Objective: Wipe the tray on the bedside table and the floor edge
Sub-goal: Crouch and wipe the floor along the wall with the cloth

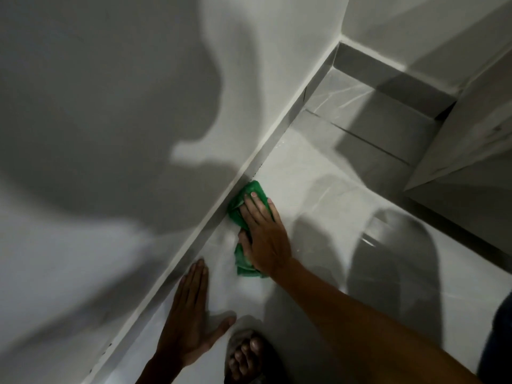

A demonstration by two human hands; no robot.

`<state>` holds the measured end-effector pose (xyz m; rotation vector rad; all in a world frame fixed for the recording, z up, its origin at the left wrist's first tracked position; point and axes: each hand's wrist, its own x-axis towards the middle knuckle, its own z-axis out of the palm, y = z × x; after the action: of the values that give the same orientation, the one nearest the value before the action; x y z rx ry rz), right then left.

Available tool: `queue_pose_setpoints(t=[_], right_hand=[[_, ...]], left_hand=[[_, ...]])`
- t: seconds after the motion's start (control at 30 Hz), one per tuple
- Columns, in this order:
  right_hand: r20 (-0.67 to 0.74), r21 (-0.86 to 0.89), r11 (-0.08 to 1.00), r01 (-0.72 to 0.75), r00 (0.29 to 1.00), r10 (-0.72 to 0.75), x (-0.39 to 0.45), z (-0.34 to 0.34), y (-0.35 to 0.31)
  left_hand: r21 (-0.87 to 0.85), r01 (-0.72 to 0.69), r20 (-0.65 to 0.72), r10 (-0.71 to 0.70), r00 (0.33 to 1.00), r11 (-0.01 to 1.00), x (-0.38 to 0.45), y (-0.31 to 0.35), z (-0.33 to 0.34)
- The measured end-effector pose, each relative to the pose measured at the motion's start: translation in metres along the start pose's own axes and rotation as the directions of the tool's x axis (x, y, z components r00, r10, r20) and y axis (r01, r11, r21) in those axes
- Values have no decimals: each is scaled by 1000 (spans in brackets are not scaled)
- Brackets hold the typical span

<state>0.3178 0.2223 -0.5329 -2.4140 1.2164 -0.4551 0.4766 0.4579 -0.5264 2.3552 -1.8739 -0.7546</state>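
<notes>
Pressing my right hand (261,231) flat, fingers spread, onto the crumpled green cloth (245,225), I hold it on the glossy floor (318,195) touching the skirting board (221,214) at the wall's foot, where the floor edge runs. My left hand (189,314) lies open, palm down, fingers together and thumb out, on the floor just beside the same skirting, nearer me. A sandalled foot (246,356) shows at the lower frame edge; no tray is in view.

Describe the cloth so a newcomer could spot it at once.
Follow the skirting where the wall meets the tiled floor. Against its base lies the cloth, pressed flat under the right hand. It is the only bright green thing among greys and whites.
</notes>
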Motion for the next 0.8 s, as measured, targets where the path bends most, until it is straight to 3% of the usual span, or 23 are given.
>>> queue_pose_setpoints(t=[0.13,0.27,0.43,0.5,0.6,0.67,0.8], right_hand=[[-138,54,982,-178,973,184,37,-6,15],[-85,25,959,-281,956,282,66,-13,23],[-66,17,933,-359,931,360,55,-3,-16],[-69,34,949,-314,946,316,34,2,-30],[124,22,981,-195,974,191,4,4,-48],[269,6,994,-113,957,107,-3,1,-51],[406,-83,995,55,914,-16,10,-22,-39]], left_hand=[[-9,-26,-15,26,1000,1000,1,-2,1],[13,-27,-38,27,999,1000,3,0,3],[-9,-21,-45,21,999,1000,3,4,2],[-6,-16,-48,16,999,1000,2,4,4],[15,-15,-39,16,999,1000,4,3,6],[27,-6,-20,7,1000,1000,5,-1,7],[48,18,21,-19,1000,999,6,-3,10]])
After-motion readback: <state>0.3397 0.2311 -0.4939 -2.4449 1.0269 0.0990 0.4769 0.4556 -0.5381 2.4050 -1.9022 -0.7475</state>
